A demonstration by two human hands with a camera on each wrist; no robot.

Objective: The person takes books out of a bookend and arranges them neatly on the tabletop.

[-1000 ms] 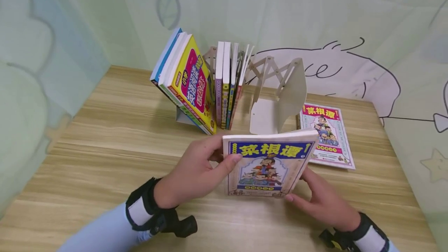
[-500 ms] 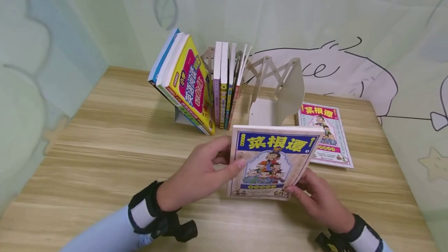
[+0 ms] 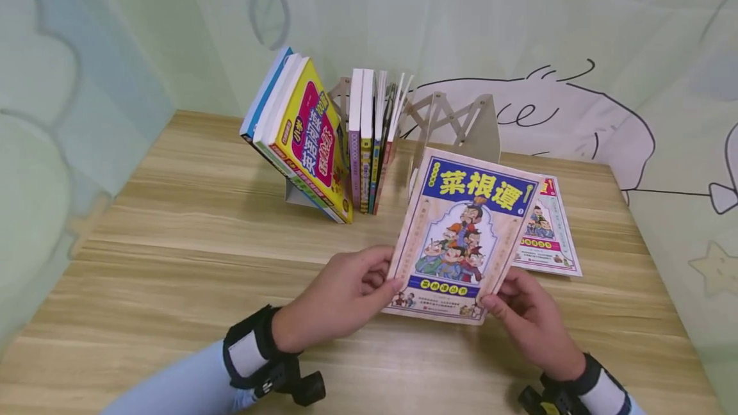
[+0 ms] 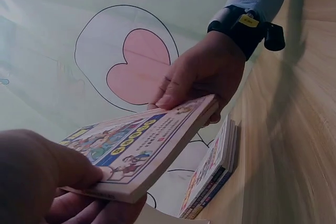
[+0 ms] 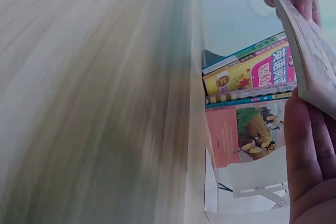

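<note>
Both hands hold one book (image 3: 455,242) with a blue title band and a cartoon group on its cover, raised above the table and tilted back. My left hand (image 3: 340,300) pinches its lower left edge, thumb on the cover and fingers behind. At the lower right corner my right hand (image 3: 533,322) grips it, thumb in front. The left wrist view shows the thumb of the left hand (image 4: 47,166) on the cover. In the right wrist view, fingers of the right hand (image 5: 310,156) support the book (image 5: 307,51) from behind.
An expanding metal bookend (image 3: 481,120) stands behind the held book. Several upright books (image 3: 366,139) fill its middle, and a yellow book (image 3: 314,139) leans leftward with others. Another comic book (image 3: 553,245) lies on the wooden table (image 3: 202,235) at right, partly covered from view.
The book has tipped back so its cover faces up more fully, and its top edge has risen. Both hands keep hold of it; the left hand has shifted slightly lower.
</note>
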